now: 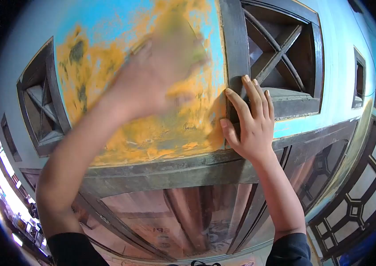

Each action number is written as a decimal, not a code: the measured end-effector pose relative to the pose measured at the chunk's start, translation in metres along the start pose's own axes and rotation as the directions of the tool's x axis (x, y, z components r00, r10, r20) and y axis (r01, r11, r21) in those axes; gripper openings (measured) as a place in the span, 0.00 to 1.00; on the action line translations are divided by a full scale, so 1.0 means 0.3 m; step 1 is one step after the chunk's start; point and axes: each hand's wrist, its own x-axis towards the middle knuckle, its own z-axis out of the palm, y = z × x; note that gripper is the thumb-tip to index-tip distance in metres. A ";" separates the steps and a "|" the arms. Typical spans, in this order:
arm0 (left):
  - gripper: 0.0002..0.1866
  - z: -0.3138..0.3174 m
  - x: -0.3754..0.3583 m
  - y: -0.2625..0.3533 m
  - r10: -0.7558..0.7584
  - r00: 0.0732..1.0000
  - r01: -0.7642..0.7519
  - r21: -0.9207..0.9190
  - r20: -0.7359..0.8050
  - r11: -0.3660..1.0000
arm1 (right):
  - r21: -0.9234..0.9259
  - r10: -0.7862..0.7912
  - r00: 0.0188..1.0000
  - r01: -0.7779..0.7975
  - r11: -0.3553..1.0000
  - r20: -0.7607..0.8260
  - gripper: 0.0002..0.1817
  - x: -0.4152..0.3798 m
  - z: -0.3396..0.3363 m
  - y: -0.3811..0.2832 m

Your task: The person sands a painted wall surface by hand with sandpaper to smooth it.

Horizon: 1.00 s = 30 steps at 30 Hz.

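Blurring — object (175, 44) in left hand (155, 68), long axis unclear.

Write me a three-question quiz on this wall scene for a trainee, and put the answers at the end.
1. True or false: the right hand is clenched into a fist.
2. What does that same hand rest against? A) a glass pane B) the dark wooden frame C) the floor
3. Fill in the gap: the left hand is blurred as it works over a wall coloured blue and ____.

Key: 1 false; 2 B; 3 orange
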 end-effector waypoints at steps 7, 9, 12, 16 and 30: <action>0.35 -0.010 0.061 -0.123 -0.158 0.970 0.193 0.195 -0.183 0.962 | -0.080 -0.132 0.973 0.150 0.986 0.190 0.31 -0.007 -0.025 -0.019; 0.35 -0.013 0.018 -0.009 -0.015 0.999 0.018 0.074 -0.042 0.997 | -0.059 -0.180 0.959 0.197 0.979 0.221 0.31 -0.016 -0.025 -0.017; 0.36 -0.033 0.058 -0.027 0.010 0.999 -0.007 0.092 -0.032 0.996 | -0.051 -0.208 0.952 0.225 0.973 0.224 0.30 -0.031 -0.019 -0.018; 0.38 -0.003 0.117 -0.093 -0.143 0.976 0.171 0.165 -0.166 0.972 | -0.056 -0.176 0.958 0.193 0.980 0.225 0.30 -0.033 -0.029 -0.022; 0.39 -0.010 0.028 0.056 0.002 1.000 -0.002 -0.056 0.007 0.998 | -0.044 -0.102 0.978 0.112 0.993 0.182 0.30 -0.064 -0.028 -0.028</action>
